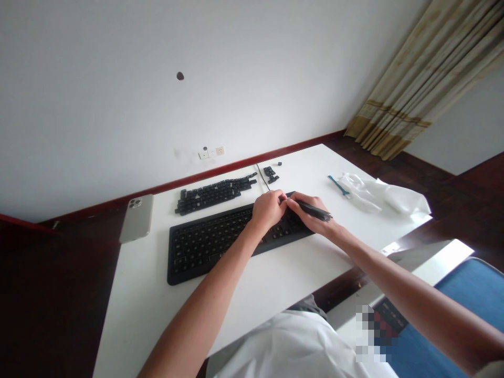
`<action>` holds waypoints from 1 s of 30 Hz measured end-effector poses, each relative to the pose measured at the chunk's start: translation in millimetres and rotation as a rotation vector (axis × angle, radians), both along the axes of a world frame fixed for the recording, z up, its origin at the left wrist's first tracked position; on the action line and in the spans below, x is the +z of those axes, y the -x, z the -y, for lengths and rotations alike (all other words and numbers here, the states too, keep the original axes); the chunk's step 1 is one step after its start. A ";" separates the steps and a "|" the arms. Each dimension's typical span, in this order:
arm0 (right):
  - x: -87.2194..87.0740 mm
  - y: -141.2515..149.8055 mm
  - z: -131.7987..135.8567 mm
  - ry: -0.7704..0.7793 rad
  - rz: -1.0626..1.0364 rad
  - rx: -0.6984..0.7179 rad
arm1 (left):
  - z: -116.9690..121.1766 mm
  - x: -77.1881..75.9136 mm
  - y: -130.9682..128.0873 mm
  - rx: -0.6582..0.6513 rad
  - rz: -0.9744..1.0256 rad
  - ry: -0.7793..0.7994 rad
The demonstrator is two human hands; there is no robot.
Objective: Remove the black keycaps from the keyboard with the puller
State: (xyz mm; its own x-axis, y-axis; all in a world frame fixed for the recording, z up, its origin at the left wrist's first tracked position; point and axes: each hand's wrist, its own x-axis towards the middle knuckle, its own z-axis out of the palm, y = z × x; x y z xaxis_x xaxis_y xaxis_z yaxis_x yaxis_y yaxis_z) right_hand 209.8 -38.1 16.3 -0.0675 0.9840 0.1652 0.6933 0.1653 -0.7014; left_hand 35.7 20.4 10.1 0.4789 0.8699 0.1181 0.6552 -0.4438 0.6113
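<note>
A black keyboard (205, 244) lies on the white table (157, 310) in front of me. My left hand (268, 209) rests curled over its right end, fingers pinched together near a key. My right hand (313, 214) is beside it, gripping a slim black pen-like tool (315, 211) whose tip points at the same spot. Rows of removed black keycaps (214, 193) lie behind the keyboard, with a few more keycaps (271, 174) further right.
A phone (136, 218) lies face down on the table's left edge. A blue brush-like tool (338, 185) and a crumpled white plastic bag (378, 195) sit at the right. A thin cable (263, 178) runs back to the wall. Curtains (425, 79) hang at right; a blue chair (464, 294) stands beside me.
</note>
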 end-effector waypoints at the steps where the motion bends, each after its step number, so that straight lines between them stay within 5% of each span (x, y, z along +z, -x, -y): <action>1: 2.2 1.5 -0.9 0.013 -0.016 -0.008 | -1.0 1.0 -0.4 0.001 -0.003 0.006; 6: 7.2 7.6 -6.4 0.025 0.002 -0.021 | -6.1 7.7 -5.6 0.056 -0.062 0.082; 12: -8.8 11.3 -7.7 -0.027 0.108 -0.048 | -20.2 13.8 -8.0 0.053 -0.132 0.128; 15: -15.8 11.8 -7.6 -0.078 0.197 0.002 | -29.1 12.1 -11.0 -0.036 -0.061 0.159; 21: -28.1 7.6 -10.2 -0.119 0.235 0.004 | -21.6 6.0 -32.0 -0.335 0.528 0.175; 25: -39.5 0.9 -12.1 -0.110 0.210 0.042 | -11.9 5.5 -37.5 -0.476 0.468 0.351; 30: -40.4 0.0 -11.9 -0.122 0.167 0.040 | -11.1 3.0 -34.8 -0.488 0.438 0.283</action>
